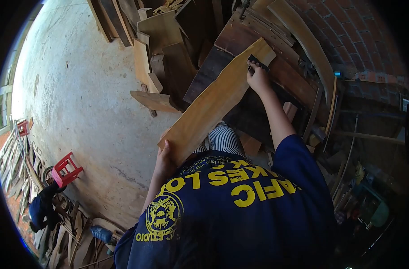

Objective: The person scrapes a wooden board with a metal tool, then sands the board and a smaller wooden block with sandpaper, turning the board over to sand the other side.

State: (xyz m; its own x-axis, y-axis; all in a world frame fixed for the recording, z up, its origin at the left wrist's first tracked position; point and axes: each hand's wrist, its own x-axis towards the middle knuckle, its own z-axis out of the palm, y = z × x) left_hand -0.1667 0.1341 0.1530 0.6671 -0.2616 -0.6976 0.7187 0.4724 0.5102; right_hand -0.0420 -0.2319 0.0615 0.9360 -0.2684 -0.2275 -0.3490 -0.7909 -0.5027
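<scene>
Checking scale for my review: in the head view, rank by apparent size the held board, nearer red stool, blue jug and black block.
1. Held board
2. Nearer red stool
Unranked below these: blue jug and black block look close; the block is partly hidden.

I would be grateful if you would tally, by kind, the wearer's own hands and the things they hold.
Hands: 2, the left hand and the right hand
Board: 1, gripped at its near end
Black block: 1, held on the board's far part
Total: 4
</scene>
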